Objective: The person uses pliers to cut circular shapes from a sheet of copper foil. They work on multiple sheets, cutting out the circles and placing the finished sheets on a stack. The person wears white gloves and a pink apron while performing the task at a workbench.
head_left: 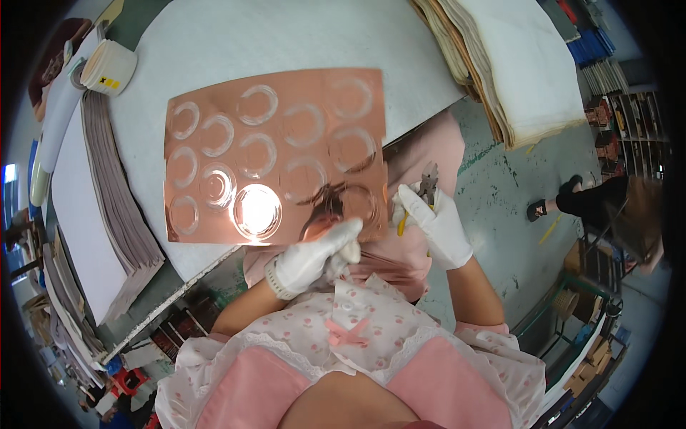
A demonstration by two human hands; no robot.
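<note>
A shiny copper-coloured sheet point(204, 104) with several embossed rings lies on the pale table, its near edge reaching past the table edge toward me. My left hand point(307, 262), in a white glove, is closed at this near edge, with fingers over the top of the sheet. In my right hand point(444, 227), also gloved, is a pair of cutting pliers point(429, 183) with yellow handles. The pliers' jaws point away from me, just right of the sheet's right edge. Part of the pliers' handles is hidden by my fingers.
Stacked large sheets point(529, 79) stand at the far right of the table point(236, 39). On the left are another paper stack point(89, 207) and a white tub point(109, 68). A person's leg point(582, 199) shows at right, near shelves point(636, 121).
</note>
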